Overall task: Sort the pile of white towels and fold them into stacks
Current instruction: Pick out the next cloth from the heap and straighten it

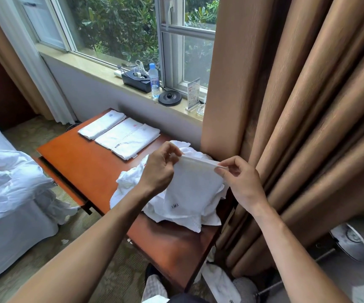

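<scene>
1. The place looked like a hotel guest room.
2. A bed [6, 193] with rumpled white linen stood at the left, on a patterned carpet [115, 270].
3. Heavy brown curtains [296, 106] hung full-length beside a window [115, 29] that looked out on green shrubs.
4. On the pale sill [85, 66] stood a kettle base [169, 97], a water bottle [154, 80], a black tray [136, 80] holding cables, and a printed card [193, 95] in a clear stand, the usual guest-room supplies.
5. A polished wooden table [85, 165] under the window carried folded towels [119, 133], all plain white.
6. A monogrammed towel [189, 189] bore a small stitched emblem, as hotel linen does.
</scene>
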`<act>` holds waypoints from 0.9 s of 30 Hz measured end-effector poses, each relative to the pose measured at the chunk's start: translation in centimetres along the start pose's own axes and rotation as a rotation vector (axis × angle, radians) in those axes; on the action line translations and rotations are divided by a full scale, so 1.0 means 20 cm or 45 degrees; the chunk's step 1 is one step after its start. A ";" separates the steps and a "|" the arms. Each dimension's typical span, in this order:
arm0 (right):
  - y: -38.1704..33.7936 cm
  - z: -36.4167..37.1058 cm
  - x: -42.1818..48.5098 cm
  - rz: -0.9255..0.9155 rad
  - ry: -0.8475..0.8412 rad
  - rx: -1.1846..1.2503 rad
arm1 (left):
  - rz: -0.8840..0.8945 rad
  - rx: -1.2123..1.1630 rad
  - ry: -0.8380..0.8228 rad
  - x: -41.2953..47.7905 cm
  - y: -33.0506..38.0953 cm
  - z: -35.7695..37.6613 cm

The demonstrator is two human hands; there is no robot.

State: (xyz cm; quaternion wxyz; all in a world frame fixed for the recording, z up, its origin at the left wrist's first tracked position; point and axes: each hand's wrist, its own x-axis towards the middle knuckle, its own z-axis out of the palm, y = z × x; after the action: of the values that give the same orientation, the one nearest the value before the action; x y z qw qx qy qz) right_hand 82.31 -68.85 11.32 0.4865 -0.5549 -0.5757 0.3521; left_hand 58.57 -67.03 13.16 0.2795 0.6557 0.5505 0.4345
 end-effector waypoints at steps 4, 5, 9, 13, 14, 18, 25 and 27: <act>-0.02 0.03 0.02 -0.042 0.015 0.004 | 0.023 -0.013 0.067 0.00 0.00 -0.02; -0.02 0.03 0.02 -0.048 0.020 0.010 | 0.027 -0.017 0.073 0.00 0.00 -0.02; -0.05 0.04 0.01 -0.055 -0.008 -0.018 | 0.016 0.002 0.090 0.00 -0.01 -0.03; -0.08 0.05 0.00 -0.105 -0.091 -0.204 | 0.049 -0.020 0.074 -0.02 -0.02 -0.03; -0.08 0.04 0.00 -0.118 -0.106 -0.234 | 0.069 -0.040 0.060 -0.03 -0.02 -0.03; -0.09 0.05 0.00 -0.146 -0.156 -0.279 | 0.088 -0.085 0.063 -0.05 0.00 -0.05; -0.22 0.33 0.10 -0.363 -0.505 -0.382 | 0.117 -0.007 0.030 -0.08 0.02 -0.22; -0.24 0.46 0.10 -0.390 -0.541 -0.399 | 0.099 0.017 0.077 -0.10 -0.01 -0.30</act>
State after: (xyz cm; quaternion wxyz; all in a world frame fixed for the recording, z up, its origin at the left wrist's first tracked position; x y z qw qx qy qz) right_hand 72.33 -66.27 13.65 0.3110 -0.4438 -0.7889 0.2897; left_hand 53.26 -69.65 15.26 0.2412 0.6650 0.5357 0.4612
